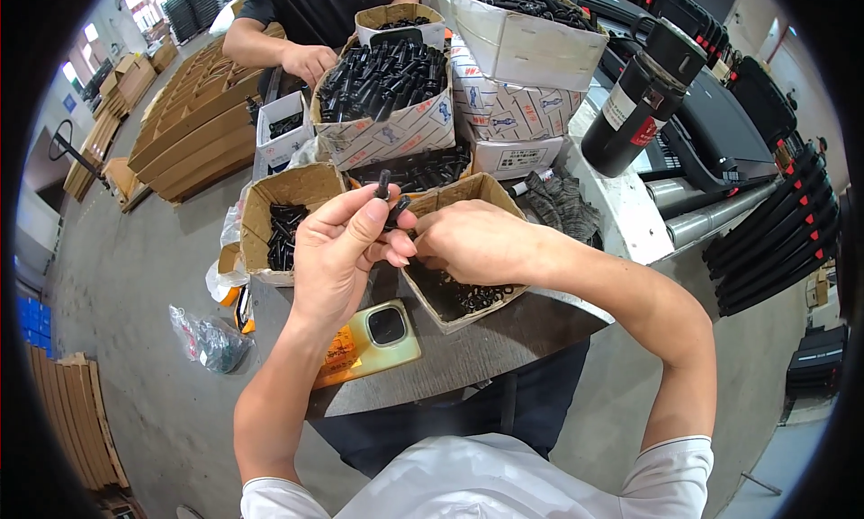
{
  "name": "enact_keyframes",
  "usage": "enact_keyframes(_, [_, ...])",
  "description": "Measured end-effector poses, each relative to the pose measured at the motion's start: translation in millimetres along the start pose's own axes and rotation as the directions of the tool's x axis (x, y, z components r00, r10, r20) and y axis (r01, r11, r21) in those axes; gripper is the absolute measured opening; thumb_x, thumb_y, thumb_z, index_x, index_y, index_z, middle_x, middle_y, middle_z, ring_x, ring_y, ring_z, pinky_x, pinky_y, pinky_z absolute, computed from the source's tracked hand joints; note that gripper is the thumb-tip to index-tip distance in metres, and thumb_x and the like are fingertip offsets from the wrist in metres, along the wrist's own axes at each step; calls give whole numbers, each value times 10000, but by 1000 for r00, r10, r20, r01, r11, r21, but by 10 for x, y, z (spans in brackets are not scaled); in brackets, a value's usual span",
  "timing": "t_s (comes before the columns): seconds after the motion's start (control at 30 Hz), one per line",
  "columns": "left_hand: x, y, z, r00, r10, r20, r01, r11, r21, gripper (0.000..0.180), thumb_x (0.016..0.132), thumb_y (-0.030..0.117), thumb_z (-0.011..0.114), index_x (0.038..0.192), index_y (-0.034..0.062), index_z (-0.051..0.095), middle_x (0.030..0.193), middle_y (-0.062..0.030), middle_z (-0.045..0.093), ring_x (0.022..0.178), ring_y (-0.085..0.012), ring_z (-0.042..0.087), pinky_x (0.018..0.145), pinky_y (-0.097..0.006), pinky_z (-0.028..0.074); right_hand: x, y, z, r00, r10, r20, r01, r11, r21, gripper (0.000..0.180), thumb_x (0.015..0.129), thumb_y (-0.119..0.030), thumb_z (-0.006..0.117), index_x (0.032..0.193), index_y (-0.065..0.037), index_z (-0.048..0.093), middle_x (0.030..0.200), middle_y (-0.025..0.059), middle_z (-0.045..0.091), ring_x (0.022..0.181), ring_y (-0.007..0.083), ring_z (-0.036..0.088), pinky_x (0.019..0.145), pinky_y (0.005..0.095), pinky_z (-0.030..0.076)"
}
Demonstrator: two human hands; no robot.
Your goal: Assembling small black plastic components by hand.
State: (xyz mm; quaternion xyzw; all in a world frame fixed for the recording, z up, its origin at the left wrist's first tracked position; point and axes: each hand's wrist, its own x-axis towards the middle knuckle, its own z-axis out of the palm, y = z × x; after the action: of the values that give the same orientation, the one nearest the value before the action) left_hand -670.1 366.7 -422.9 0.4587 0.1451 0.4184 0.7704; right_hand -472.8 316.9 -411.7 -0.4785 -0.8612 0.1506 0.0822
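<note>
My left hand (331, 249) is closed on black bolts (383, 186), at least two of them, held between thumb and fingers with their ends pointing up. Close beside it, my right hand (472, 238) has its fingers bent together at the left hand's fingertips; whatever they pinch is hidden. Below the right hand stands an open cardboard box (493, 192) with small black rings (481, 296) at its bottom. A second cardboard box (259, 215), left of my left hand, contains black bolts (286, 233).
A phone (392, 346) lies at the table's (477, 362) near edge. Behind my hands, a large box (396, 144) is heaped with black bolts, and more boxes (531, 56) are stacked beside it. A black bottle (634, 114) stands right. Another person's hand (309, 63) reaches in opposite.
</note>
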Motion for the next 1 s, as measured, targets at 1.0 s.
enact_keyframes(1.0, [-32,-54,72,986,-156,55,149,982,115,275,963,149,633,1171,-31,625,922,-169,704,713,-191,701,620,-266,584,-372,10,-407,912,393,-115,-59,405,913,170,950,-143,649,995,21,634,827,42,670,722,90,646,652,220,544])
